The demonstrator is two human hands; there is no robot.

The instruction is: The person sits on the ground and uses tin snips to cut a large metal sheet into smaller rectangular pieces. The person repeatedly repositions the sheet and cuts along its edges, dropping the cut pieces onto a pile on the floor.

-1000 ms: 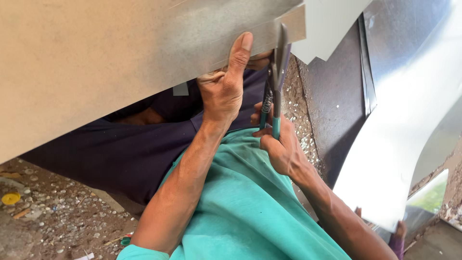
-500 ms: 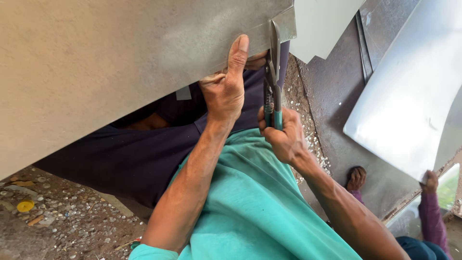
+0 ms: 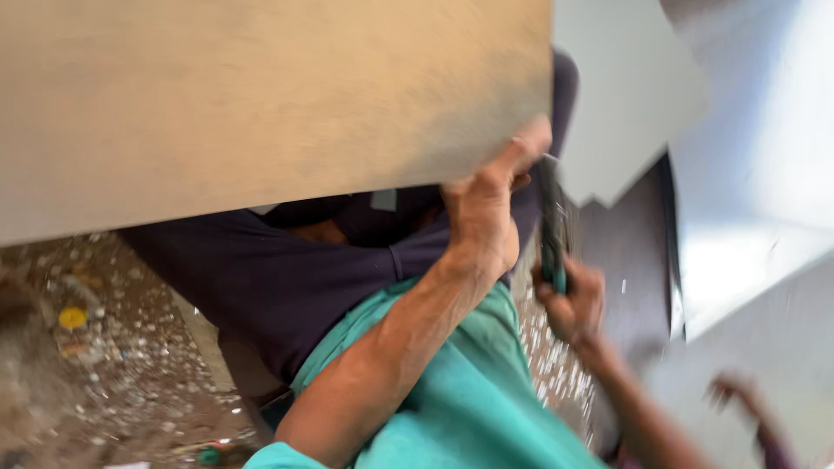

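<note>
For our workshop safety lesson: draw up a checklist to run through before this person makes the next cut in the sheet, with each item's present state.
1. Left hand grips the metal sheet at its edge: ok.
2. Right hand closed on the snips: ok.
3. Left thumb away from the blades: cannot tell, blurred.
4. Blades seated on the sheet edge: cannot tell.
5. Another person's hand away from the cut: ok.

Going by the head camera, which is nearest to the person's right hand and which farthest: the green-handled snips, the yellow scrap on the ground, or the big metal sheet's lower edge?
From the right hand:
1. Green-handled snips, held in its grip.
2. Big metal sheet, lower edge just up-left.
3. Yellow scrap, far left on the ground.
</note>
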